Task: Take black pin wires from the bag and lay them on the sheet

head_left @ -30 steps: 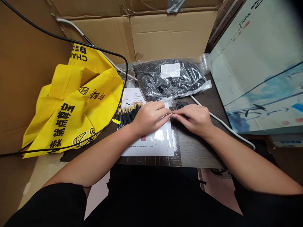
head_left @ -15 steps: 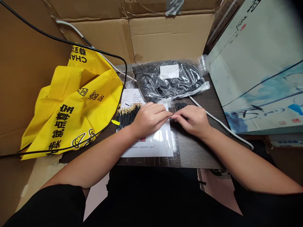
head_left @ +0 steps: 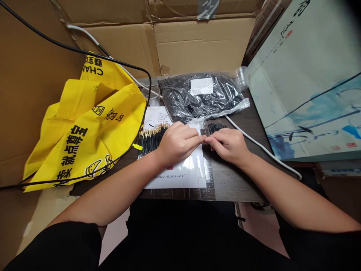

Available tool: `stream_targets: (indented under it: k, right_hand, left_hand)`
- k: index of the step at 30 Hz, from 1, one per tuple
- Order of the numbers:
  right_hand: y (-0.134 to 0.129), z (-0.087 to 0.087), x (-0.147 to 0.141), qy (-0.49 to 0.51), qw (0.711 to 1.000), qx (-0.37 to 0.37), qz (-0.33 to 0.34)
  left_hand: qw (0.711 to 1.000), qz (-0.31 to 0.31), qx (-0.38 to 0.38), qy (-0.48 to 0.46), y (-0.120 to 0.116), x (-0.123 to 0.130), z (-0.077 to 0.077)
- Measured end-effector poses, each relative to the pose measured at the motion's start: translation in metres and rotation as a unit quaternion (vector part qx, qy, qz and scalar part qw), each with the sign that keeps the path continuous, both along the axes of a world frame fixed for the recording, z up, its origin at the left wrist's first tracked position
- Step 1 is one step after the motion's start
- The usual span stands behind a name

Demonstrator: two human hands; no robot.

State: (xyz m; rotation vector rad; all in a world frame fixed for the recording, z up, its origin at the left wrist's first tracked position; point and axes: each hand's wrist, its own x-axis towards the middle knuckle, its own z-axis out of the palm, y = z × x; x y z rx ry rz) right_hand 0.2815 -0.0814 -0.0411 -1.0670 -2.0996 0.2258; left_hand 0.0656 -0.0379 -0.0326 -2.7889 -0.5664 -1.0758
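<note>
My left hand [head_left: 179, 143] is closed, with thumb and forefinger pinched over the printed sheet [head_left: 188, 177]. My right hand [head_left: 227, 145] is closed too, its fingertips meeting those of my left hand. Whatever lies between the fingertips is too small and hidden to make out. Beside my left hand, partly covered by it, lies a row of black wires [head_left: 149, 141] with gold-coloured ends on the sheet. A small pile of short black pieces [head_left: 216, 127] sits just behind my right hand.
A clear plastic bag of black pieces [head_left: 180, 92] with a white label lies at the back. Clear plastic cups [head_left: 241, 77] stand near it. A yellow bag [head_left: 76, 124] is at the left, a painted box [head_left: 310, 94] at the right. Black and white cables cross the table.
Both hands stay together in nearly the same place. The right fingers have shifted very slightly, and the fingertips still meet.
</note>
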Motion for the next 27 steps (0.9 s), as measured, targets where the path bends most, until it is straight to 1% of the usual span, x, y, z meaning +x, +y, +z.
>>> stream_targets:
  k: [3,6,9,11,17,22,27]
  right_hand:
    - [0.000,0.003,0.003,0.003,1.000,0.000,0.021]
    - [-0.002,0.010,0.009,0.017,1.000,0.011,0.024]
    - [-0.004,0.015,0.013,0.027,0.999,0.020,0.040]
    - [-0.005,0.016,0.014,0.014,0.998,0.021,0.055]
    - [-0.005,0.014,0.007,-0.036,0.996,0.048,0.065]
    - [-0.005,0.012,0.007,-0.021,0.995,0.062,0.075]
    - [-0.006,0.012,0.008,0.005,0.996,0.039,0.078]
  left_hand:
    - [1.000,-0.002,-0.023,-0.015,-0.001,0.000,0.000]
    - [0.999,-0.006,-0.044,-0.027,-0.003,0.000,0.002]
    - [0.998,-0.025,-0.052,-0.035,-0.004,0.000,0.004]
    - [0.997,-0.042,-0.053,-0.035,-0.004,0.000,0.005]
    - [0.997,-0.053,-0.050,-0.027,-0.003,-0.001,0.006]
    - [0.997,-0.052,-0.053,-0.023,-0.002,-0.001,0.006]
    - [0.997,-0.044,-0.065,-0.027,-0.002,-0.001,0.006]
